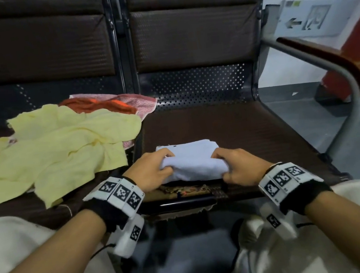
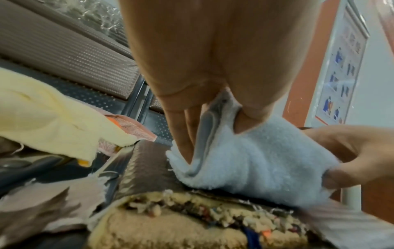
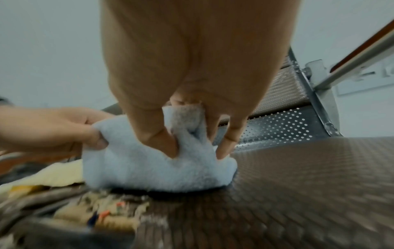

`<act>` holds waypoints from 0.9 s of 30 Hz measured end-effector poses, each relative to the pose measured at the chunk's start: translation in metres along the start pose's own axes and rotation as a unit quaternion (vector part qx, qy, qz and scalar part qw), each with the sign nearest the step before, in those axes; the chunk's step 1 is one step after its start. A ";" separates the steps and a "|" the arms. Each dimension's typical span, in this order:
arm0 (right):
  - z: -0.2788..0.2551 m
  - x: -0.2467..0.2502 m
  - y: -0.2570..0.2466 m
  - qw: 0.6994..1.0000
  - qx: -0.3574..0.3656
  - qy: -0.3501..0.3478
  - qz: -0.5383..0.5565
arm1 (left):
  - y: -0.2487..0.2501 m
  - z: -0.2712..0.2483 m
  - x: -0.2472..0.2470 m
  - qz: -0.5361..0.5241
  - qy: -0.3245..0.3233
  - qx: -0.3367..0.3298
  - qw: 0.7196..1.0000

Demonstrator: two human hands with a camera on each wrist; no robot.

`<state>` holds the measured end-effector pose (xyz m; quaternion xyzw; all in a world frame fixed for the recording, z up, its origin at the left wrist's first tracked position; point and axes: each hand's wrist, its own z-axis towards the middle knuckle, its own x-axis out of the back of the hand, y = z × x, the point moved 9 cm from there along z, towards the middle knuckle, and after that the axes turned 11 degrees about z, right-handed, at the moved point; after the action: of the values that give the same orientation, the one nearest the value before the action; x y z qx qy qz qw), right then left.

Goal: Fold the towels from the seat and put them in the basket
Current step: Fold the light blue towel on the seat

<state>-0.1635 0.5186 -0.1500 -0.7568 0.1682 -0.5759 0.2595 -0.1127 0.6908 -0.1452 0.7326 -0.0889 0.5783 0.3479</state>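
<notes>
A small white towel [image 1: 193, 160] lies folded on the brown seat [image 1: 255, 129] near its front edge. My left hand [image 1: 153, 170] pinches the towel's left end, thumb and fingers curled into the cloth; in the left wrist view the white towel [image 2: 262, 161] bunches up under that hand [image 2: 204, 107]. My right hand [image 1: 236, 163] pinches the right end, and the right wrist view shows the white towel [image 3: 153, 168] gathered between its thumb and fingers [image 3: 226, 143]. No basket is in view.
A crumpled yellow towel [image 1: 55, 150] covers the neighbouring seat on the left, over an orange towel [image 1: 104, 105] and a pink one [image 1: 139, 102]. The seat's front edge is torn, with stuffing [image 1: 182, 191] showing. A metal armrest [image 1: 337, 70] rises at the right.
</notes>
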 end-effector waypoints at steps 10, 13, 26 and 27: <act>0.051 0.033 0.033 0.966 -0.093 0.086 0.223 | -0.053 0.037 0.015 -0.105 0.037 0.089 0.990; 0.065 0.029 0.053 0.951 -0.151 0.085 0.256 | -0.065 0.057 0.012 -0.107 0.032 0.102 0.989; 0.073 0.007 0.100 0.942 -0.332 -0.022 0.040 | -0.063 0.086 -0.017 -0.007 -0.083 0.047 0.995; 0.074 0.004 0.096 0.942 -0.328 -0.028 0.064 | -0.060 0.084 -0.018 -0.013 -0.100 0.038 0.994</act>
<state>-0.0875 0.4530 -0.2181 -0.8035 0.3886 -0.4494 0.0385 -0.0203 0.6791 -0.1936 0.8007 -0.0915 0.5002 0.3168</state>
